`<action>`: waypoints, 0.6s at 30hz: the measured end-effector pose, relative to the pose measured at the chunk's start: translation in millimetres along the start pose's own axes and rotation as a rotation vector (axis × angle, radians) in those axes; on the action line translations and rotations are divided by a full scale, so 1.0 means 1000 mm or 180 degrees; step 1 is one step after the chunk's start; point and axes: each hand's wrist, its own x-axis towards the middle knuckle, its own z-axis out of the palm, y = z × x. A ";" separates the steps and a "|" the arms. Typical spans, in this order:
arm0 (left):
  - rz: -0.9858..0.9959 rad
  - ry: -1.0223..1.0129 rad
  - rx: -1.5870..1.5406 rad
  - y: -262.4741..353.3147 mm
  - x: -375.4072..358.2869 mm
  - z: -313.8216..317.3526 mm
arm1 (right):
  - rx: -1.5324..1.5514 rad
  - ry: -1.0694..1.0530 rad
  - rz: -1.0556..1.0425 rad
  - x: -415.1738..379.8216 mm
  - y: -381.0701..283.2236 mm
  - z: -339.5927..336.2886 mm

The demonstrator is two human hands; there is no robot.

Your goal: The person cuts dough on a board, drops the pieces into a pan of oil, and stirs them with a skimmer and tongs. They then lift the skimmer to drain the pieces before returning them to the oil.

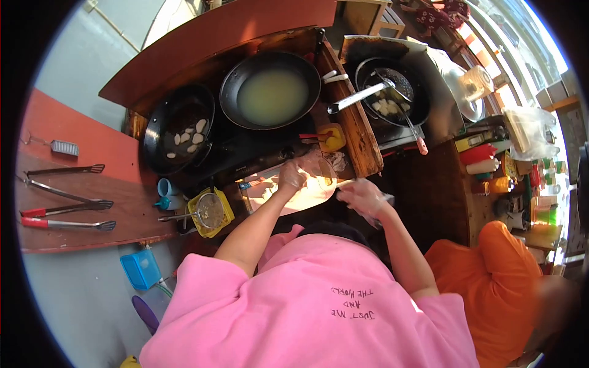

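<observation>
My left hand (293,176), in a clear plastic glove, is closed over a pale cutting board (279,199) in bright sunlight. What its fingers grip is lost in the glare. Just beyond it a see-through plastic item and pale pieces lie at the board's far right. My right hand (362,197), also gloved, is at the board's right edge with its fingers curled. A thin pale thing (346,183) shows at those fingertips, and I cannot make out what it is. A yellow container (332,138) with red-handled utensils stands just past the hands.
Ahead are a wok with pale pieces (188,139), a wok of yellowish liquid (273,95) and a frying wok with a strainer (392,83). Tongs (70,224) lie left. A yellow basket (224,211) holds a sieve. At right is a person in orange (491,288).
</observation>
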 end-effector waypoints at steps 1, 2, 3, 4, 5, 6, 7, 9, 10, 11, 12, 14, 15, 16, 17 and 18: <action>-0.0340 -0.0070 -0.0810 0.008 -0.006 -0.016 | 0.0423 -0.0190 0.0183 0.025 0.009 0.014; -0.0316 0.0111 -0.1120 0.011 -0.008 -0.024 | 0.0526 0.0031 -0.0163 0.047 0.016 0.028; -0.0666 -0.0093 -0.1968 0.025 -0.013 -0.042 | 0.0617 0.0259 -0.0516 0.067 0.020 0.040; -0.1031 -0.0303 -0.2803 0.038 -0.019 -0.060 | -0.0844 0.0581 -0.1367 0.082 0.022 0.048; -0.1008 -0.0350 -0.2790 0.043 -0.021 -0.070 | -0.2340 0.0877 -0.2174 0.093 0.019 0.053; -0.0867 -0.0332 -0.3289 0.045 -0.024 -0.078 | -0.2321 0.0904 -0.2136 0.098 0.008 0.054; -0.0725 -0.0308 -0.3784 0.047 -0.026 -0.085 | -0.1486 0.0718 -0.2068 0.101 -0.005 0.055; -0.0340 -0.0112 -0.3448 0.053 -0.027 -0.100 | -0.0631 0.0562 -0.1983 0.117 -0.017 0.062; 0.0026 0.0115 -0.3128 0.057 -0.029 -0.109 | 0.0676 0.0363 -0.1790 0.134 -0.010 0.074; -0.0327 -0.0161 -0.3463 0.063 -0.032 -0.125 | 0.1970 0.0149 -0.1557 0.144 -0.006 0.081; -0.0317 -0.0175 -0.3447 0.067 -0.033 -0.135 | 0.1986 0.0166 -0.1562 0.138 -0.017 0.075; -0.0001 -0.0002 -0.3434 0.073 -0.034 -0.151 | 0.3147 -0.0250 -0.0602 0.099 -0.065 0.043; 0.0099 0.0041 -0.3285 0.076 -0.034 -0.157 | 0.3251 -0.0165 -0.0652 0.081 -0.083 0.032; 0.0113 0.0034 -0.3278 0.078 -0.034 -0.164 | 0.3257 -0.0153 -0.0663 0.077 -0.090 0.028; 0.0123 -0.0105 -0.3542 0.079 -0.033 -0.169 | 0.3404 -0.0086 -0.0622 0.074 -0.094 0.025; 0.0134 -0.0249 -0.3805 0.082 -0.031 -0.174 | 0.3549 -0.0018 -0.0582 0.072 -0.097 0.020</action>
